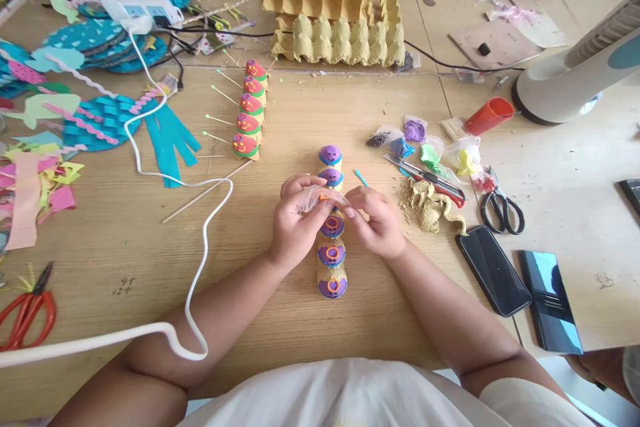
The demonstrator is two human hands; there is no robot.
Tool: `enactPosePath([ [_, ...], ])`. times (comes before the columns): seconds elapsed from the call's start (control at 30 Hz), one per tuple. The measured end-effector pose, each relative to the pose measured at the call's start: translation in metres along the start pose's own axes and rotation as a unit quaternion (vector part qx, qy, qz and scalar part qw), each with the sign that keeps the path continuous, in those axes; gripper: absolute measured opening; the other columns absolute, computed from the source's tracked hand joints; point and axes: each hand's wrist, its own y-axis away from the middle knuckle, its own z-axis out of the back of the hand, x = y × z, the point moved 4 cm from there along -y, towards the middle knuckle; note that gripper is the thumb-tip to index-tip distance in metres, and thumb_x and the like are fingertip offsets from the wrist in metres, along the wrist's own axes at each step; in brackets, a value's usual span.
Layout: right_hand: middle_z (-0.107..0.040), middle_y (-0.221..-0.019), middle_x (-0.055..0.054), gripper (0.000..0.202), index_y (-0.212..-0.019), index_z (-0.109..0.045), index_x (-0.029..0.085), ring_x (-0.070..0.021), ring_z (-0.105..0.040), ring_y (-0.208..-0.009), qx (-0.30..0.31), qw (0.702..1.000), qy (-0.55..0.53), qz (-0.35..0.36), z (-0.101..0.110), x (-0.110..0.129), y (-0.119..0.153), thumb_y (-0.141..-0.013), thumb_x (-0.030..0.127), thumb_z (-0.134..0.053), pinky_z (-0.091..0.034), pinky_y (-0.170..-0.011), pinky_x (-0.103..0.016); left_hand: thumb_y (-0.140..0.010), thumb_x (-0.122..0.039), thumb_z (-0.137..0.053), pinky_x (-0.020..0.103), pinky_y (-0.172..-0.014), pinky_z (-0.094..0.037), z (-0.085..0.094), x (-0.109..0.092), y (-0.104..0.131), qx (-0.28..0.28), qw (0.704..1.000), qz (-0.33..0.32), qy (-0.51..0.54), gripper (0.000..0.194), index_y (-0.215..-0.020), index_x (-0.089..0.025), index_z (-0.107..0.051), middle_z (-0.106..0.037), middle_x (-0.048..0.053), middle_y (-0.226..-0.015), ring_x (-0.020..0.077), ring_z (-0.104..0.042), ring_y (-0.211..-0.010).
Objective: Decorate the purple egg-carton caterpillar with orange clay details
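Between my two hands is a small clear plastic bag with a bit of orange clay in it. My left hand pinches one side of the bag, and my right hand pinches the other. Beneath them, a strip of egg-carton cups lies lengthwise on the table, its humps covered in purple and blue clay. The nearer humps carry orange rings, while the two far ones show small drawn faces. My hands hide part of the strip's middle. A small blue stick lies just beyond my right hand.
A second strip with red faces stands at the far left. Clay bags, a utility knife, black scissors and phones lie to the right. A white cable crosses the left side; egg cartons stand behind.
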Motion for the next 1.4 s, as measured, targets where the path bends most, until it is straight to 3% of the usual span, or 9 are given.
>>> enactPosePath([
  [0.17, -0.069, -0.083, -0.005, 0.008, -0.096, -0.063, 0.024, -0.0195, -0.067, -0.076, 0.006, 0.997, 0.035, 0.071, -0.001, 0.006, 0.000, -0.098, 0.018, -0.059, -0.056, -0.071, -0.035, -0.096, -0.039, -0.070, 0.043, -0.115, -0.044, 0.001, -0.003, 0.000, 0.000, 1.000, -0.007, -0.011, 0.022, -0.082, -0.026, -0.079, -0.068, 0.007, -0.104, 0.0240, -0.059, -0.119],
  [0.3, -0.068, -0.083, -0.005, 0.016, -0.093, -0.063, 0.023, -0.0196, -0.066, -0.077, -0.017, 0.999, -0.035, -0.020, 0.003, -0.004, 0.003, -0.103, 0.032, -0.055, -0.056, -0.073, -0.036, -0.097, -0.041, -0.068, 0.042, -0.112, -0.047, -0.001, 0.000, -0.001, 0.019, 0.999, 0.021, 0.046, 0.023, -0.085, -0.025, -0.079, -0.067, 0.008, -0.108, 0.0242, -0.058, -0.121],
  [0.43, -0.067, -0.091, -0.006, 0.027, -0.106, -0.065, 0.021, -0.0200, -0.065, -0.085, -0.045, 0.989, -0.100, -0.101, 0.009, -0.014, 0.004, -0.106, 0.044, -0.049, -0.055, -0.081, -0.038, -0.096, -0.042, -0.070, 0.041, -0.107, -0.052, -0.003, -0.003, 0.001, 0.067, 0.992, 0.027, 0.106, 0.021, -0.089, -0.025, -0.079, -0.064, 0.008, -0.116, 0.0240, -0.061, -0.119],
  [0.6, -0.069, -0.108, -0.009, 0.031, -0.119, -0.066, 0.022, -0.0234, -0.064, -0.100, 0.041, 0.991, -0.102, -0.077, 0.003, -0.007, -0.001, -0.105, 0.045, -0.050, -0.052, -0.094, -0.043, -0.093, -0.051, -0.070, 0.047, -0.114, -0.049, -0.002, -0.010, 0.004, 0.101, 0.992, -0.015, 0.070, 0.028, -0.088, -0.025, -0.080, -0.060, 0.011, -0.117, 0.0288, -0.054, -0.127],
  [0.73, -0.067, -0.116, -0.010, 0.037, -0.125, -0.064, 0.024, -0.0251, -0.063, -0.105, 0.072, 0.985, -0.119, -0.104, 0.001, -0.007, -0.002, -0.105, 0.051, -0.047, -0.053, -0.091, -0.042, -0.095, -0.057, -0.063, 0.049, -0.111, -0.051, -0.003, -0.008, 0.004, 0.120, 0.990, -0.009, 0.068, 0.036, -0.085, -0.026, -0.080, -0.059, 0.011, -0.114, 0.0303, -0.053, -0.126],
  [1.1, -0.056, -0.098, -0.005, 0.029, -0.097, -0.057, 0.023, -0.0214, -0.053, -0.096, 0.096, 0.971, -0.169, -0.142, -0.004, -0.014, -0.001, -0.103, 0.051, -0.052, -0.047, -0.089, -0.038, -0.097, -0.059, -0.057, 0.047, -0.105, -0.052, -0.006, -0.008, 0.005, 0.172, 0.980, -0.001, 0.101, 0.042, -0.081, -0.027, -0.079, -0.059, 0.010, -0.105, 0.0287, -0.055, -0.113],
  [1.23, -0.054, -0.091, -0.003, 0.034, -0.087, -0.052, 0.023, -0.0206, -0.053, -0.092, 0.131, 0.960, -0.197, -0.149, -0.007, -0.013, -0.002, -0.103, 0.053, -0.052, -0.047, -0.088, -0.037, -0.095, -0.058, -0.059, 0.045, -0.101, -0.052, -0.006, -0.005, 0.006, 0.166, 0.979, 0.007, 0.121, 0.041, -0.077, -0.026, -0.078, -0.055, 0.008, -0.097, 0.0269, -0.055, -0.106],
  [1.4, -0.055, -0.092, -0.004, 0.033, -0.090, -0.056, 0.023, -0.0209, -0.053, -0.092, 0.116, 0.959, -0.210, -0.152, -0.005, -0.011, -0.003, -0.101, 0.053, -0.056, -0.048, -0.086, -0.037, -0.094, -0.062, -0.059, 0.046, -0.103, -0.051, -0.004, -0.002, 0.008, 0.147, 0.983, 0.013, 0.112, 0.044, -0.076, -0.026, -0.077, -0.053, 0.008, -0.098, 0.0272, -0.055, -0.107],
])
